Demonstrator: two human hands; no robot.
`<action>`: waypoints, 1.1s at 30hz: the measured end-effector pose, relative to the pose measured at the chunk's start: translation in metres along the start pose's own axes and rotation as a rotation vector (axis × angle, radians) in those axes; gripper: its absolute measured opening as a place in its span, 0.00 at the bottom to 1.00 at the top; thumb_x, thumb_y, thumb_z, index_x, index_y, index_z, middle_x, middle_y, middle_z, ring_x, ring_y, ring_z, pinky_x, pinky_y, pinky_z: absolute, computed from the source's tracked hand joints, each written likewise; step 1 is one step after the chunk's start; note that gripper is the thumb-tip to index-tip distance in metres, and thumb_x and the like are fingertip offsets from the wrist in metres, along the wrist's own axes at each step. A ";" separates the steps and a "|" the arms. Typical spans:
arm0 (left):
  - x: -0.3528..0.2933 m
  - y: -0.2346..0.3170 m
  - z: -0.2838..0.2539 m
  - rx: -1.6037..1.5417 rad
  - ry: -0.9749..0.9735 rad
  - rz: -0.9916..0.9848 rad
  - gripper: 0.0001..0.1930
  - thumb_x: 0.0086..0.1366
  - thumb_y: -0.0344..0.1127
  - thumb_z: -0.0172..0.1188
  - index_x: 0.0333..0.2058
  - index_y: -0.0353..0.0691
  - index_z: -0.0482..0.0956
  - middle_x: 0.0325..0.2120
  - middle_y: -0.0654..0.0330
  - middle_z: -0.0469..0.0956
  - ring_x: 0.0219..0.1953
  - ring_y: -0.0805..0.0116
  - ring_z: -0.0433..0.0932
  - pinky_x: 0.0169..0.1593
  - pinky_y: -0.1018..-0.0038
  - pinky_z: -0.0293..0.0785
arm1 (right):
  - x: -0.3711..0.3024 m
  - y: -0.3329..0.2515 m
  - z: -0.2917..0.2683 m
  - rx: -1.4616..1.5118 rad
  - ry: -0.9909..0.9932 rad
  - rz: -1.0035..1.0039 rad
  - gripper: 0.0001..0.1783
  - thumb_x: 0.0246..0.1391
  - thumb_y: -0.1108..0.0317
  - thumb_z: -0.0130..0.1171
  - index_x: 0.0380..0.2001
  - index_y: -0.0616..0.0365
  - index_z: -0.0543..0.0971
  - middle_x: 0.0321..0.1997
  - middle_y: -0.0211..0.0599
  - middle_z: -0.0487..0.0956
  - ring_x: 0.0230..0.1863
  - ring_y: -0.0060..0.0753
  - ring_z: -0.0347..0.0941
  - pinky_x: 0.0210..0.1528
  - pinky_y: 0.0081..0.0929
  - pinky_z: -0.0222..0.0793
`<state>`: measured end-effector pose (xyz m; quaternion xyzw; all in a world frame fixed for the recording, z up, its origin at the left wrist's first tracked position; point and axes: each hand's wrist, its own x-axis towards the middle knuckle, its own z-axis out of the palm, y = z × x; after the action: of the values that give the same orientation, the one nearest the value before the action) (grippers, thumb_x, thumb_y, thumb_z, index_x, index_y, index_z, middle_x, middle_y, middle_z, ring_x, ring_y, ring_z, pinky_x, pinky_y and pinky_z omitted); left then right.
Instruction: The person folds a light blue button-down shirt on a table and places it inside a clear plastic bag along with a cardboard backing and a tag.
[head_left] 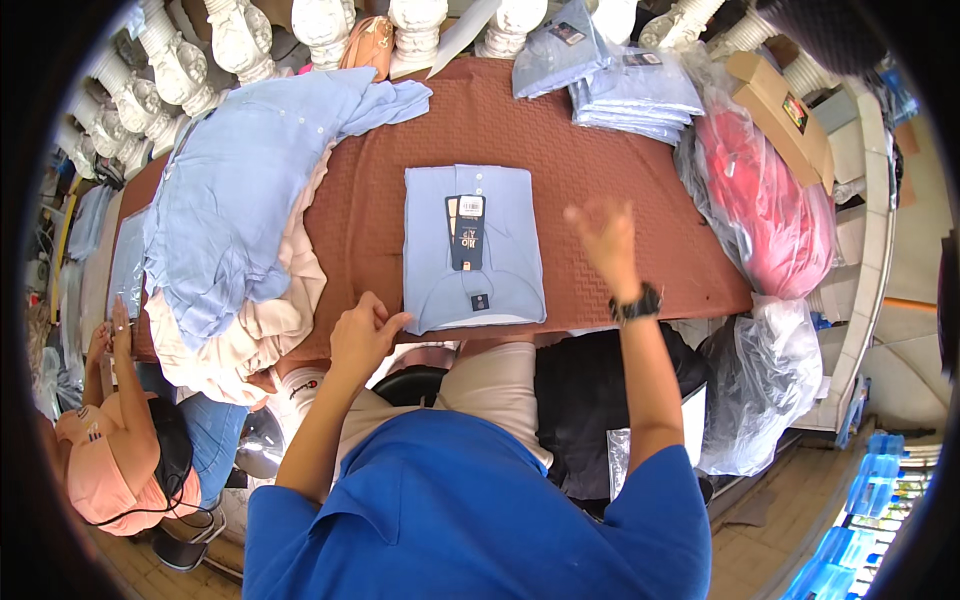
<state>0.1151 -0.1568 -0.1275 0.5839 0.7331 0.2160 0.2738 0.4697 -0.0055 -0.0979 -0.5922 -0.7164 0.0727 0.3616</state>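
Observation:
A light blue shirt (513, 225), folded into a neat rectangle, lies in front of me with its collar end toward me. On it rests a dark hang tag (467, 240) with a white label, and a small dark patch shows inside the neck. My left hand (364, 334) is beside the shirt's near left corner, fingers loosely bent and thumb apart, holding nothing that I can see. To the right of the shirt, my right hand (608, 243) is raised above the cloth, fingers spread and slightly blurred, with nothing in it.
A brown tablecloth (370, 210) covers the table. Loose light blue shirts (240, 190) lie heaped over cream garments (290, 300) on the left. Bagged folded shirts (640, 95), a bagged red bundle (760, 190) and a cardboard box (785, 120) stand right. Another person (120, 450) sits at left.

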 end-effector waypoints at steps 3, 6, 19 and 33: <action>0.000 -0.005 -0.007 -0.152 0.138 0.029 0.15 0.63 0.43 0.67 0.32 0.38 0.74 0.17 0.59 0.75 0.20 0.61 0.74 0.27 0.65 0.67 | 0.104 0.033 0.009 -0.204 0.232 -0.213 0.24 0.52 0.54 0.70 0.44 0.61 0.79 0.57 0.63 0.69 0.57 0.60 0.64 0.56 0.55 0.61; -0.001 -0.019 -0.002 -0.251 0.177 0.038 0.14 0.64 0.41 0.67 0.33 0.37 0.74 0.17 0.60 0.74 0.19 0.65 0.71 0.26 0.66 0.66 | 0.196 0.050 0.014 -0.428 0.362 -0.322 0.30 0.50 0.51 0.70 0.53 0.53 0.79 0.60 0.59 0.69 0.59 0.60 0.63 0.59 0.56 0.61; -0.004 -0.023 -0.010 -0.483 0.146 0.200 0.08 0.63 0.29 0.65 0.37 0.34 0.75 0.25 0.61 0.74 0.23 0.72 0.71 0.28 0.76 0.68 | 0.266 0.032 -0.082 0.390 0.352 -0.092 0.18 0.54 0.74 0.67 0.50 0.60 0.82 0.37 0.34 0.86 0.41 0.31 0.83 0.49 0.25 0.76; 0.121 0.187 -0.080 -0.264 0.540 1.042 0.22 0.61 0.33 0.67 0.52 0.39 0.73 0.51 0.56 0.73 0.53 0.59 0.73 0.57 0.64 0.69 | 0.156 -0.102 -0.136 0.643 -0.323 -0.118 0.19 0.58 0.75 0.65 0.52 0.61 0.76 0.43 0.35 0.81 0.39 0.29 0.83 0.44 0.23 0.79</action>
<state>0.1802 0.0033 0.0339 0.7519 0.3610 0.5517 0.0059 0.4653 0.0617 0.1230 -0.3867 -0.7378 0.3659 0.4150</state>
